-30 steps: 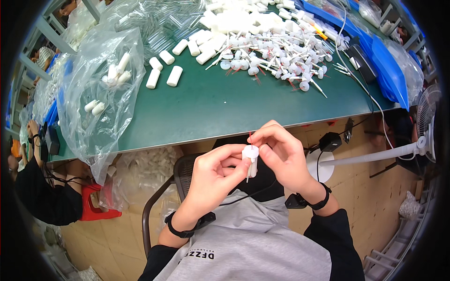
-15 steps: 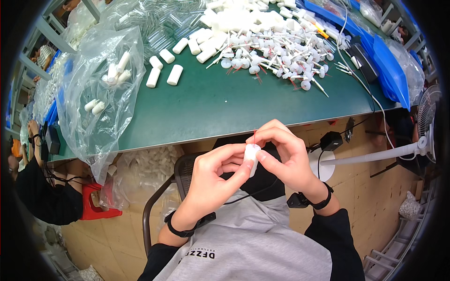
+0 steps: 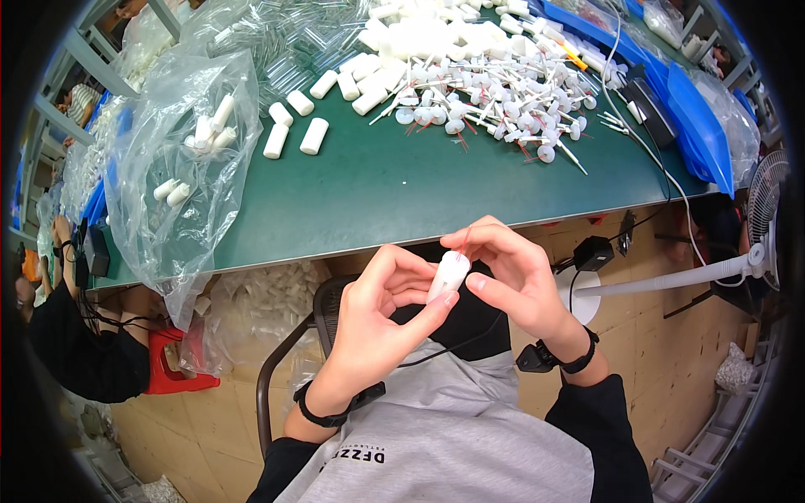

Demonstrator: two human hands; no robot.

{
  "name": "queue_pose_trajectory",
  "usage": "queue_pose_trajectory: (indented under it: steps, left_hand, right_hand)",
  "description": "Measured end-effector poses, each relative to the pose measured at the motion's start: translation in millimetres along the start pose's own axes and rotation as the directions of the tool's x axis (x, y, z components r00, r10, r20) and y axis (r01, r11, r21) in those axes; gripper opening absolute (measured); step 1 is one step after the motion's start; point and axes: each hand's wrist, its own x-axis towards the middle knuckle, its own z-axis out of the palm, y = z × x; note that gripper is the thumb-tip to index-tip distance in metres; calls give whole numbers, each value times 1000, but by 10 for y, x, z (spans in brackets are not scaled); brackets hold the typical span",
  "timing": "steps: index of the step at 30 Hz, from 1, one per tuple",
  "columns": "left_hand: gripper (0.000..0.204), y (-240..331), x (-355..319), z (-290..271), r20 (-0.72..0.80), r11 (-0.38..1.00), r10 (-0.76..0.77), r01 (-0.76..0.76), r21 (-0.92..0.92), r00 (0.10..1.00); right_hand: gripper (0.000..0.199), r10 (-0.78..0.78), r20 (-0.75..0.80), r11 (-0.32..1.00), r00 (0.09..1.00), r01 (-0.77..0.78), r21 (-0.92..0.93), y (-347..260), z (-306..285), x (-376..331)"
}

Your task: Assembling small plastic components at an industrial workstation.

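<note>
Holding a white tube [image 3: 447, 278] at a slant, the left hand [image 3: 377, 300] has it between thumb and fingers, the thumb tip against its lower part and its upper end leaning toward the right hand [image 3: 518, 275]. The right thumb stands clear of its own curled fingers, just right of the tube; a thin red wire [image 3: 466, 241] rises from the tube's top against those fingers, and whether they pinch it I cannot tell. So the tube sits between the two sets of fingertips, with the edge of the green table [image 3: 352, 210] just beyond them. The wire looks like the weak point: a sharp tug by the right fingers could strain it or pull it loose. The tube's side is round and seems smooth, so an off-centre squeeze from the left thumb might roll it free, and with the lap [image 3: 485, 337] and floor [image 3: 629, 344] below the fingers, it would probably drop. Ahead of the fingers, red wires trail from the heap of white stems [image 3: 503, 105]; a careless reach could snag several.
</note>
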Motion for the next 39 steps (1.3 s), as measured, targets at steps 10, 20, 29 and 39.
queue_pose_trajectory:
  steps: [10,20,29,39]
  left_hand:
    - [16,3,-11,-27,51,998,55,-55,-4,997]
    - [24,-23,-23,-17,71,998,66,-67,15,995]
    - [29,-20,-18,-2,37,994,109,-110,21,993]
    - [24,-22,-38,-6,15,978,192,-193,81,981]
  right_hand:
    - [32,17,64,1000,998,-15,-27,15,9,9]
    - [25,-25,118,998,993,18,58,74,-14,-1]
    - [20,-76,99,997,992,75,19,103,12,-15]
    - [22,-81,66,996,995,79,42,90,58,-1]
